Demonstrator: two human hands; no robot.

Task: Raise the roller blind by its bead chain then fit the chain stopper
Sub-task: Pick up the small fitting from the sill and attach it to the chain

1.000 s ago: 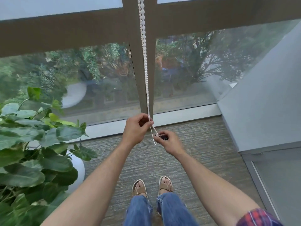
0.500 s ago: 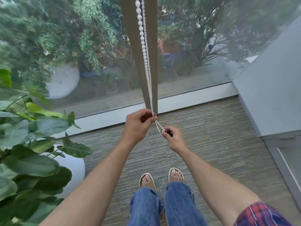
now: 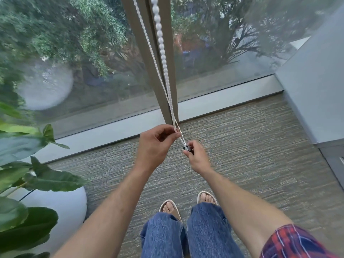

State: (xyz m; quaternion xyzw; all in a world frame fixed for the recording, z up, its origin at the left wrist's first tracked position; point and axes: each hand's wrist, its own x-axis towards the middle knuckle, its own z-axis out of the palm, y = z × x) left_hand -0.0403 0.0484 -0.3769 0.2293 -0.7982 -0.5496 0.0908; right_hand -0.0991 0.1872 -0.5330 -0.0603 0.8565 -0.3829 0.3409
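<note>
Denim legs (image 3: 186,237) and sandalled feet stand on carpet (image 3: 260,146). Above them, the right hand (image 3: 195,157) pinches a small dark stopper (image 3: 186,148) at the chain's (image 3: 161,51) bottom loop; the left hand (image 3: 154,144) pinches one strand just higher, before the window post (image 3: 172,75).

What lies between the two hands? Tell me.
In the head view, a short taut stretch of bead chain runs from the left hand to the right hand.

Soft daylight comes through the window (image 3: 223,53). The right hand (image 3: 196,157) looks blurry. Edges bend; no dark shadows.
</note>
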